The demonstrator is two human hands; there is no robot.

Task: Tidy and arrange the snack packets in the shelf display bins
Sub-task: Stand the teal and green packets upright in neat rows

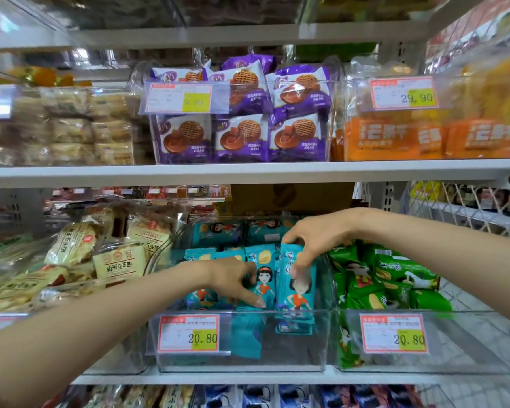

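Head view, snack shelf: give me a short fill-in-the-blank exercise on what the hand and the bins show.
The right hand pinches a ____ snack packet standing upright in the clear plastic bin.
That bin's white-and-red price label reads ____.
The glossy packets in the bin to its right are ____.
Missing: teal; 20.80; green.

this is a shop aisle: white shelves (248, 172) carry clear display bins (292, 354) packed with many identical wrapped snacks, teal packets (265, 279) below and purple packets (242, 138) above, and bin fronts bear printed price labels (189, 334) reading 20.80 and 29.90.
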